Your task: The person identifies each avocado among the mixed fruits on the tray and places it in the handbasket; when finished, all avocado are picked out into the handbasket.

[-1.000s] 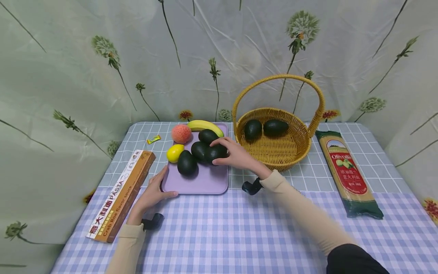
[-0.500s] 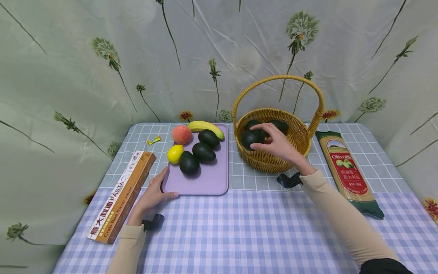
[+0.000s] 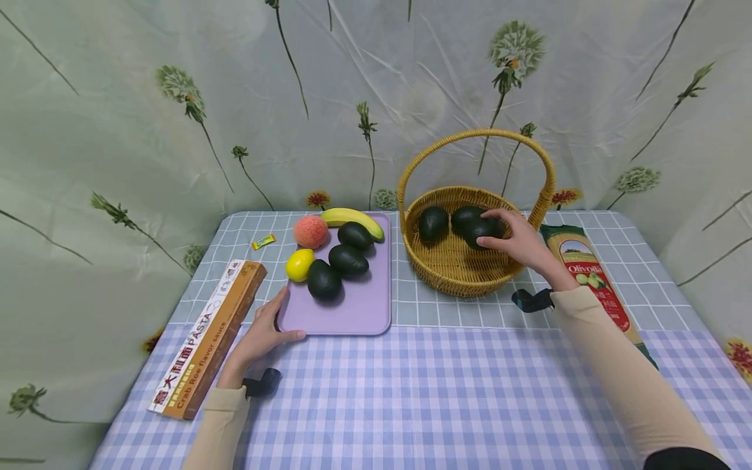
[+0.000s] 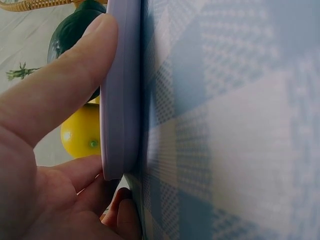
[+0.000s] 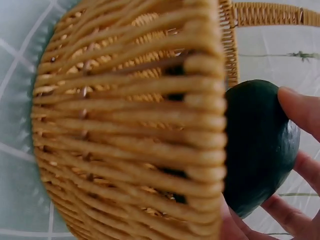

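Note:
In the head view my right hand (image 3: 521, 241) holds a dark green avocado (image 3: 480, 234) between thumb and fingers, over the right part of the wicker basket (image 3: 449, 282). Two more avocados lie inside the basket. The right wrist view shows the held avocado (image 5: 260, 145) just beyond the basket's rim. My left hand (image 3: 262, 334) grips the near left corner of a lilac tray (image 3: 352, 320), its thumb along the front edge. On the tray are three avocados (image 3: 324, 281), a yellow lemon (image 3: 300, 265), a peach (image 3: 311, 232) and a banana (image 3: 352, 220).
A pasta box (image 3: 208, 339) lies slanted left of the tray. Behind it is a small yellow-green candy wrapper (image 3: 263, 242). An Olivoila pasta bag (image 3: 593, 277) lies right of the basket, partly covered by my right arm. The basket's tall handle (image 3: 478, 132) arches above it.
My right hand has lifted an avocado off the tray, carried it right and lowered it over the basket's right side. The left hand has stayed at the tray corner.

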### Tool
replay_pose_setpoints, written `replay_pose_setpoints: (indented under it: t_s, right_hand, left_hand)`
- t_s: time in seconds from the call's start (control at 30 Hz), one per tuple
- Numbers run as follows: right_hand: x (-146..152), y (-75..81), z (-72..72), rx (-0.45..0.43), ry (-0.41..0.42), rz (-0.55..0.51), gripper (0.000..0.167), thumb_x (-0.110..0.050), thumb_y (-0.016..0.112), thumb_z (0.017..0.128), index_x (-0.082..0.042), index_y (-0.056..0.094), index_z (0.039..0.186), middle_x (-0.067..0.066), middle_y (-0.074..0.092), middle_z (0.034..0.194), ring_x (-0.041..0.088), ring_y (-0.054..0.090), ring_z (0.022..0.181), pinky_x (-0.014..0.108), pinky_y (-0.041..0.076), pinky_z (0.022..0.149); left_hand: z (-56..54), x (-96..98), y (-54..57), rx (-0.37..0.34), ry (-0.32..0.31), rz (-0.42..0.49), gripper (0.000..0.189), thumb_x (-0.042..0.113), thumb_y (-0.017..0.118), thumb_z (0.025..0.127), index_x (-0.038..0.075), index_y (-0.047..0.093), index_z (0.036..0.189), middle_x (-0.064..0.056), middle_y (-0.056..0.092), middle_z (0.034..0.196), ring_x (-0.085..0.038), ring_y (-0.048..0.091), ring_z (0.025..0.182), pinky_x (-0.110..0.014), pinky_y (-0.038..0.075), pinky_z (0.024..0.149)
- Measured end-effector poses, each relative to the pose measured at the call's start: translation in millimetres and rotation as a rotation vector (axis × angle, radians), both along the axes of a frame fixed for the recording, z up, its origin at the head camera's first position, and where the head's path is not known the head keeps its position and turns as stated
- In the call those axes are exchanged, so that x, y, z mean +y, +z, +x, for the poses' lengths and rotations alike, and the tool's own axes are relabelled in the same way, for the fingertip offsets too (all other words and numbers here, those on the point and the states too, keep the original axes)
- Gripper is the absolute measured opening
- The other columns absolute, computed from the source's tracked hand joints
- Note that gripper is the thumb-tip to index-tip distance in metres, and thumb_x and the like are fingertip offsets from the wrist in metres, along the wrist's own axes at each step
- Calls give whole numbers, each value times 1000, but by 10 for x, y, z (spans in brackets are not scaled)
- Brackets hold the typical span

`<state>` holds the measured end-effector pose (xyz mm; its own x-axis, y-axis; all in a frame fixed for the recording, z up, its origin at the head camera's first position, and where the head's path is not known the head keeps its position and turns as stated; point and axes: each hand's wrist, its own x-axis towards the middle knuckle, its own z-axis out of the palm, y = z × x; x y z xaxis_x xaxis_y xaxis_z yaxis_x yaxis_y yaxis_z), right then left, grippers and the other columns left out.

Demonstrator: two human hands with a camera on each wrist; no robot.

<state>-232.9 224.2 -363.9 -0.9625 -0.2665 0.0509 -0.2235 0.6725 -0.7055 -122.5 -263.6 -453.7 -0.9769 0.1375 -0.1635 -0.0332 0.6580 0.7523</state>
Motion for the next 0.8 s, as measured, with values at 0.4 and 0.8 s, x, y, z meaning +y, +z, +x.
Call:
replay_pose_setpoints:
  t_s: [0.4, 0.8]
  right_hand:
    - [-15, -48, -121, -91, -71, 115, 55, -24, 64, 92, 3, 43, 135, 34, 27, 144, 49, 26, 131, 64, 23, 103]
    - [17, -7, -71, -111, 3, 161, 52, -19, 58, 95, 10, 43, 135, 35, 27, 144, 49, 23, 133, 62, 21, 105]
  left_hand:
    - [-11, -12, -3, 0, 1, -3, 108, 32, 81, 76, 5, 10, 153, -22, 14, 156, -44, 13, 136, -63, 12, 107]
    - [-10, -21, -13, 8, -3, -8, 106, 31, 80, 77, 5, 11, 153, -22, 14, 156, -44, 13, 136, -63, 12, 107]
